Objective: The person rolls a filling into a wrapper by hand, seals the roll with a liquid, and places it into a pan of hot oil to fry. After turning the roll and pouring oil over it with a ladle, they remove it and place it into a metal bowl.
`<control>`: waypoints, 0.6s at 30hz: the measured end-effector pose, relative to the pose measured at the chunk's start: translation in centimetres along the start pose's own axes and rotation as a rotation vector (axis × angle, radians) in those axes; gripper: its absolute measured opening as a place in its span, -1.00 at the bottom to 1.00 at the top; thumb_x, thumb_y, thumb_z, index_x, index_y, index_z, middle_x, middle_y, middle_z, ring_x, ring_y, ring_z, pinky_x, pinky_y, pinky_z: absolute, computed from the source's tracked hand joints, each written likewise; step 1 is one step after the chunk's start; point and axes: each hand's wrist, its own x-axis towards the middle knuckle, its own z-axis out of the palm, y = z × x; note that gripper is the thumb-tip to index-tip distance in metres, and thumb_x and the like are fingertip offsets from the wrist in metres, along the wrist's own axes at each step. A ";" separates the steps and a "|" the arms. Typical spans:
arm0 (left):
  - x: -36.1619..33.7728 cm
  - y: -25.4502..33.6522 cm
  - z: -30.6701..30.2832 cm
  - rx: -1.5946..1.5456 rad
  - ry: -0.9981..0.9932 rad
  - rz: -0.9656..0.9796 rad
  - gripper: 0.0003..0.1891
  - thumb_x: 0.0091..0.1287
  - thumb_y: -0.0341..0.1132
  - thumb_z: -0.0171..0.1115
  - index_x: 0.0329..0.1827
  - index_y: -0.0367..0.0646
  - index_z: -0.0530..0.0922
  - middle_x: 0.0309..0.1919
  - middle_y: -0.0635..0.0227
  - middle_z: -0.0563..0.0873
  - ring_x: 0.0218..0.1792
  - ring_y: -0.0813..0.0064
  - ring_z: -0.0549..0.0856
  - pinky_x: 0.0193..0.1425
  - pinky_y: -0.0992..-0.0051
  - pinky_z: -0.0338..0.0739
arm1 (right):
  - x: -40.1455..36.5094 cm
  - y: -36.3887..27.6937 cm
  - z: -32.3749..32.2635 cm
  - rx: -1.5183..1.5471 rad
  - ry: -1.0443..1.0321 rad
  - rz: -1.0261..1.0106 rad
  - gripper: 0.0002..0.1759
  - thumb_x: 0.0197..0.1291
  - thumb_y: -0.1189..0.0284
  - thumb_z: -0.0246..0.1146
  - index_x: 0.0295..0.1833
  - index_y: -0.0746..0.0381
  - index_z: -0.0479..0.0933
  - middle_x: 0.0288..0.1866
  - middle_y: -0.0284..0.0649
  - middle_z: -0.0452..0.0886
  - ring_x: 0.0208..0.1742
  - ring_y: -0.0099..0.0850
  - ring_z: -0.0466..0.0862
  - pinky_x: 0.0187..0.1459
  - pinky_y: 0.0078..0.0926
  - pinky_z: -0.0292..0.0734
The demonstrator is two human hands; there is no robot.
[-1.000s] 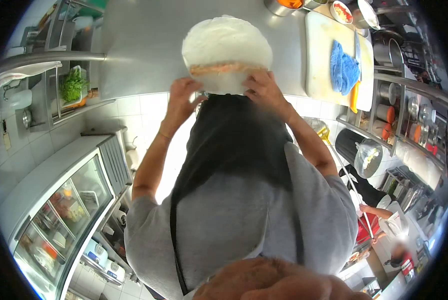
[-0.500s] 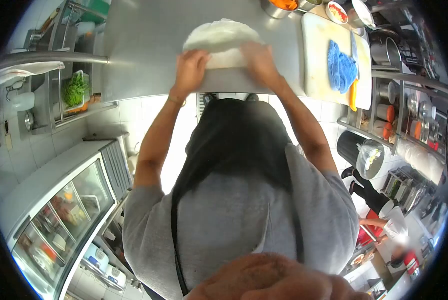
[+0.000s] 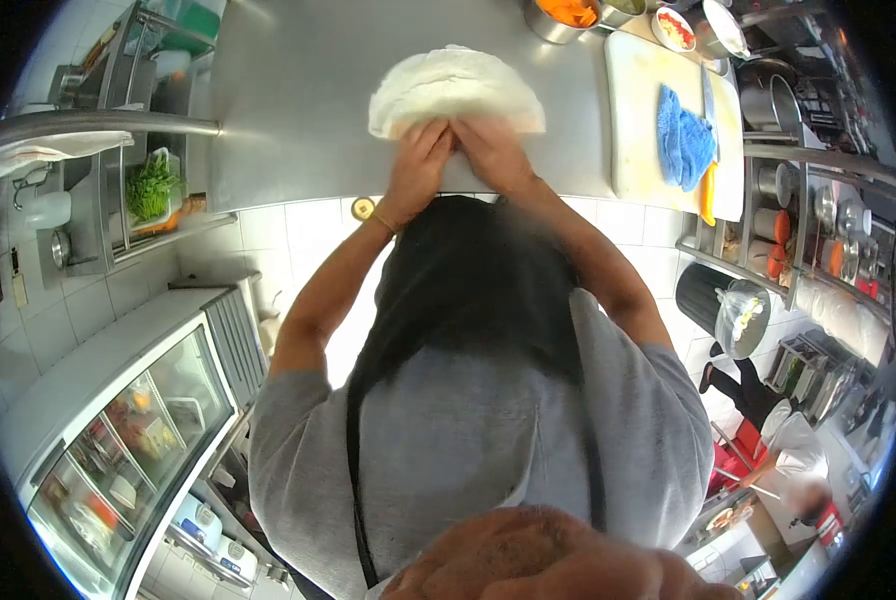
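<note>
A pale, floury-looking sheet of dough (image 3: 458, 85) lies on the steel table, rounded at its far side and folded over along the near side. My left hand (image 3: 423, 165) is closed on the near edge, fingers bunched together and pointing away from me. Right beside it, my right hand (image 3: 495, 158) grips the same edge, somewhat smeared by motion. The two hands nearly touch at the middle of the fold. The fingertips and the dough under them are partly hidden.
A white cutting board (image 3: 633, 120) on the right holds a blue cloth (image 3: 683, 140), a knife (image 3: 709, 95) and an orange-handled tool (image 3: 708, 193). Behind it stands a pot of orange pieces (image 3: 560, 20). A bin (image 3: 713, 300) is at lower right; farther off is a person (image 3: 793, 450).
Both hands have come inward from the dough's two near corners to its middle. The near edge now looks folded and gathered under the fingers.
</note>
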 end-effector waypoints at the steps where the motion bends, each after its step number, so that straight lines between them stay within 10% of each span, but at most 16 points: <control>1: 0.0 0.1 0.3 -0.012 -0.013 -0.031 -0.64 0.32 -0.44 0.31 0.18 -0.28 0.65 0.10 0.15 0.65 0.16 0.09 0.61 0.28 0.13 0.50 | 0.0 0.6 0.9 0.018 -0.017 0.030 -0.48 0.14 0.52 0.28 0.28 0.29 0.59 0.16 -0.15 0.59 0.16 -0.16 0.58 0.17 -0.16 0.47; 18: 1.3 -4.3 -1.8 -0.039 -0.164 -0.072 -0.77 0.28 -0.23 0.43 -0.06 -0.11 0.73 -0.12 0.33 0.70 0.02 0.25 0.64 0.20 0.21 0.49 | 3.8 2.8 -1.0 0.069 -0.298 -0.006 -0.60 0.05 0.44 0.48 0.05 0.22 0.65 0.03 -0.23 0.57 0.10 -0.19 0.59 0.18 -0.18 0.50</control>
